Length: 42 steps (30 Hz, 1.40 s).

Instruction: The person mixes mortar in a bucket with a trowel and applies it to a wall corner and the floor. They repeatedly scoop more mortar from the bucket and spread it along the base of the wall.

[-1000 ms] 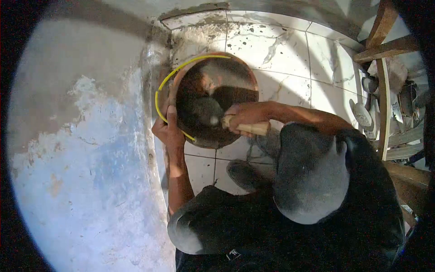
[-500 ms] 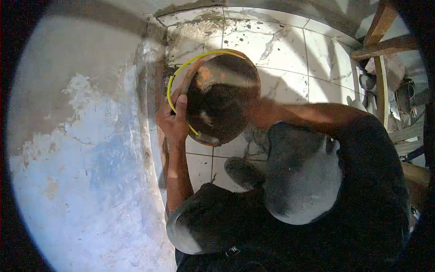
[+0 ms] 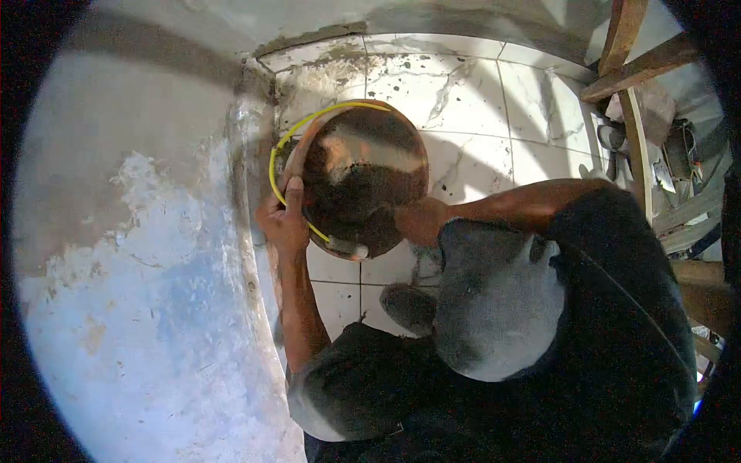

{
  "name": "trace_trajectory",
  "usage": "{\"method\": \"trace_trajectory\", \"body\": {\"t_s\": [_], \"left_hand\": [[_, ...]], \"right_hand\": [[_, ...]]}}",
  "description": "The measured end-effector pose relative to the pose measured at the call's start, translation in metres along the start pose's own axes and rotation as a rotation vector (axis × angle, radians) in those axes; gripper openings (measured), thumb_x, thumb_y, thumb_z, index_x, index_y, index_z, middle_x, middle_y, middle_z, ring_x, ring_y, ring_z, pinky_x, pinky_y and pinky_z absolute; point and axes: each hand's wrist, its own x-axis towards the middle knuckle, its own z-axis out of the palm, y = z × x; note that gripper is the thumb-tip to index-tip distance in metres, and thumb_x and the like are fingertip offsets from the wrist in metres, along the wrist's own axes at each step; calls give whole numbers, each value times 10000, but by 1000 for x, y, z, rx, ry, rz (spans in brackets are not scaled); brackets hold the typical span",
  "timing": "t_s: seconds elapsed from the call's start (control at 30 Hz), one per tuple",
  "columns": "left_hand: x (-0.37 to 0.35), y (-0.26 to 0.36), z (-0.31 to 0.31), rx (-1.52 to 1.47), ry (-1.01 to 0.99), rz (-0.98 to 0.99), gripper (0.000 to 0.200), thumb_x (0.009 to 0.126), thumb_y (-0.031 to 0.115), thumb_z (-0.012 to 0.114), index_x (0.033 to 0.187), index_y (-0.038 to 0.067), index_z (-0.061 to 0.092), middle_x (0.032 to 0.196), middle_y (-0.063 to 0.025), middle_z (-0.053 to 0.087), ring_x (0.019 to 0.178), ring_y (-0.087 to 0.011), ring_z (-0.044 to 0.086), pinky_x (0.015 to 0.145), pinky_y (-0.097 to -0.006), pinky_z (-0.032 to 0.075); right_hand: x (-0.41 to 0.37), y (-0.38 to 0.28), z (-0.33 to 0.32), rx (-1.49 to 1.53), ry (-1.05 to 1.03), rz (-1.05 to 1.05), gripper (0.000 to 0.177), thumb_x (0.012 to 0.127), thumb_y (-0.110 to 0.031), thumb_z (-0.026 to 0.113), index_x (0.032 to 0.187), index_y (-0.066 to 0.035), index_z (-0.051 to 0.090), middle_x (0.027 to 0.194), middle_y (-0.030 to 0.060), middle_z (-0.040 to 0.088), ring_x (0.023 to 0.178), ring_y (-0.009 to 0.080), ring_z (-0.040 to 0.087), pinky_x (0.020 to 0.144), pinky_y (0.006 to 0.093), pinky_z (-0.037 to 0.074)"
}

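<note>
A round, brown-stained bucket [image 3: 417, 150] stands on the tiled floor, seen from above. A thin yellow handle [image 3: 273, 170] curves round its left side, with a pale grip near the lower end. My left hand [image 3: 285, 221] is closed on the bucket's left rim, thumb on top by the yellow handle. My right hand [image 3: 421, 219] is at the right side of the bucket, its fingers curled over the inside. Whatever it holds is hidden in the shade. Dark material [image 3: 351, 185] lies in the bucket, partly lit by a light streak.
A peeling blue and grey wall [image 3: 154, 255] rises close on the left. White marbled tiles [image 3: 463, 92] with dark specks lie beyond the bucket. Wooden beams [image 3: 637, 139] and clutter stand at the right. My knees [image 3: 502, 301] and a shoe [image 3: 407, 309] are just below the bucket.
The whole view has shifted, so the bucket appears slightly lower and further left. My right hand is curled at the bucket's right side and less blurred. My left hand keeps its hold on the rim.
</note>
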Motion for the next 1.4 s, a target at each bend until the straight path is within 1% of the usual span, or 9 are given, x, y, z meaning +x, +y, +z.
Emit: {"method": "trace_trajectory", "body": {"t_s": [0.23, 0.33, 0.37, 0.5, 0.87, 0.97, 1.23, 1.3, 1.4], "left_hand": [[-4, 23, 21, 223, -10, -164, 311, 839, 221, 629, 1031, -24, 644, 816, -32, 637, 739, -91, 536, 665, -242, 440], [-7, 3, 14, 294, 24, -20, 300, 843, 204, 617, 1025, -33, 641, 809, -38, 637, 730, -95, 542, 660, -251, 446], [-7, 11, 15, 197, 63, -26, 305, 848, 205, 606, 1031, -38, 636, 798, -48, 640, 733, -103, 551, 667, -255, 449], [-11, -8, 10, 112, 19, 61, 342, 850, 237, 610, 1051, -38, 629, 820, -58, 639, 751, -114, 552, 689, -269, 453], [-18, 0, 10, 94, 11, -2, 347, 846, 259, 619, 1031, -34, 641, 788, -50, 636, 727, -106, 545, 666, -256, 443], [-21, -1, 10, 102, -9, 20, 355, 845, 255, 621, 1025, -50, 637, 783, -53, 633, 726, -108, 546, 669, -255, 444], [-11, 3, -2, 107, 67, -86, 393, 838, 306, 613, 1037, -33, 630, 786, -67, 633, 712, -140, 560, 660, -293, 458], [-23, 4, 5, 340, 6, -70, 436, 824, 361, 613, 1052, -10, 625, 826, -84, 650, 761, -166, 587, 709, -307, 471], [-34, -10, 0, 192, 46, 107, 302, 817, 212, 652, 968, -50, 654, 626, -30, 572, 600, -89, 511, 546, -242, 419]], "right_hand": [[23, 43, 16, -282, 196, -100, 245, 783, -175, 515, 954, -4, 556, 695, 175, 553, 576, 199, 559, 451, 382, 454], [32, 86, 248, -569, 677, 421, 263, 755, -167, 533, 959, 0, 547, 673, 157, 550, 565, 212, 555, 445, 397, 445], [9, 99, 270, -502, 363, -381, 282, 751, -138, 518, 993, 7, 521, 640, 137, 541, 598, 268, 576, 484, 506, 438], [21, 16, -37, 237, -425, 200, 300, 846, -105, 438, 1119, 16, 470, 1075, 156, 557, 1004, 227, 560, 740, 436, 486], [-16, 32, 143, 90, -217, 179, 240, 821, -150, 497, 989, -51, 639, 868, 146, 648, 742, 293, 651, 581, 402, 529], [5, 21, -23, -101, -501, -162, 263, 819, -139, 489, 1031, -53, 620, 856, 140, 651, 720, 288, 652, 571, 409, 526], [0, 2, 30, -316, -259, 108, 239, 804, -158, 524, 961, 0, 609, 805, 88, 646, 704, 209, 641, 571, 383, 521], [31, 0, 108, -691, 77, 397, 339, 814, -228, 501, 1005, 43, 574, 945, 214, 596, 907, 321, 566, 815, 447, 464], [35, 33, 128, -381, -142, 93, 283, 808, -191, 512, 966, 32, 587, 926, 185, 597, 854, 289, 558, 793, 415, 472]]}}
